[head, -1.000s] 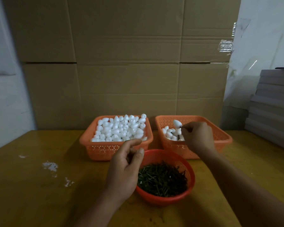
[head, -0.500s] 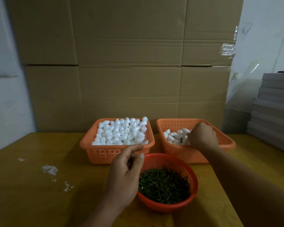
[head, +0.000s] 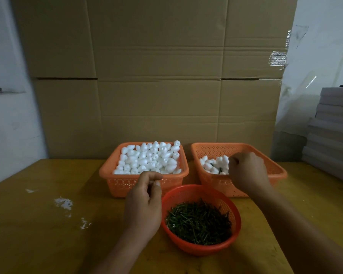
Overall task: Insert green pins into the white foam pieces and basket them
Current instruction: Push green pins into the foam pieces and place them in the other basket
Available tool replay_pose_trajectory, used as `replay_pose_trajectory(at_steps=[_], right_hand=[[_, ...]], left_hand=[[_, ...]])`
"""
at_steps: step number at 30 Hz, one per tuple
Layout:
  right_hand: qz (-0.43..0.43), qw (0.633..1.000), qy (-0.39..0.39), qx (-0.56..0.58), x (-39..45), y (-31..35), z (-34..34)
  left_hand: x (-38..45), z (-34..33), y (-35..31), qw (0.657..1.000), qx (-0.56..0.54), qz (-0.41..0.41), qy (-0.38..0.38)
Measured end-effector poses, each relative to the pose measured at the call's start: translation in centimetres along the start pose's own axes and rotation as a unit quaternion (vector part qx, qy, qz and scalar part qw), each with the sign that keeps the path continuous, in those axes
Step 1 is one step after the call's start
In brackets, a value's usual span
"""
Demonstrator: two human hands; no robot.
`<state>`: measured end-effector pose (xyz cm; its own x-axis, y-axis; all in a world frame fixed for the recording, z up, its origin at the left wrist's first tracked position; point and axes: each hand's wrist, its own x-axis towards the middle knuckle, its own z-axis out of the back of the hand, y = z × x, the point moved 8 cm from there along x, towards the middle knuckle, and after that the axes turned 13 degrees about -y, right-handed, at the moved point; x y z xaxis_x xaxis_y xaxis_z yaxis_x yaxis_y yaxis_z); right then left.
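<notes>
Plain white foam pieces (head: 149, 157) fill the left orange basket (head: 107, 173). The right orange basket (head: 275, 167) holds a small pile of foam pieces with dark pins in them (head: 212, 165). A round red basket (head: 186, 191) in front is full of green pins (head: 198, 222). My left hand (head: 145, 204) hovers left of the red basket, thumb and forefinger pinched together; I cannot see whether a pin is between them. My right hand (head: 248, 173) is inside the right basket with its fingers curled beside the pile; what they hold is hidden.
All three baskets stand on a yellow wooden table (head: 48, 234) with white foam crumbs (head: 63, 202) at the left. A tall cardboard sheet (head: 156, 76) closes off the back. Grey boards (head: 333, 131) are stacked at the right edge.
My right hand lowered a foam piece into the right basket, and the piece is no longer visible in it. My left hand's thumb and fingers closed into a pinch.
</notes>
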<state>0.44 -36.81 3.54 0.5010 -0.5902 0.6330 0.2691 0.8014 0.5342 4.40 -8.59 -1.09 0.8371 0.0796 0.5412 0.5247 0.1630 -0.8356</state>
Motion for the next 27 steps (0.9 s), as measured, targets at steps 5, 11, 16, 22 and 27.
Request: replay_pose_trajectory(at_steps=[5,11,16,22,27], right_hand=[[0.061,0.993,0.0,0.096,-4.5,3.2,2.9],[0.073,0.987,0.034,0.142,-7.9,4.9,3.3],[0.088,0.983,0.044,0.153,-8.5,4.8,3.2],[0.087,0.982,0.058,0.159,-8.8,4.7,2.8],[0.1,0.982,0.061,0.148,-9.1,5.0,2.8]], left_hand=[[3.6,0.2,-0.1,0.992,0.115,-0.048,-0.003],[12.7,-4.0,2.4,0.931,0.329,-0.085,0.134],[14.3,-6.7,6.3,0.839,0.448,-0.11,0.288],[14.4,-8.4,7.3,0.769,0.503,-0.148,0.365],[14.2,-9.2,7.7,0.786,0.472,-0.142,0.373]])
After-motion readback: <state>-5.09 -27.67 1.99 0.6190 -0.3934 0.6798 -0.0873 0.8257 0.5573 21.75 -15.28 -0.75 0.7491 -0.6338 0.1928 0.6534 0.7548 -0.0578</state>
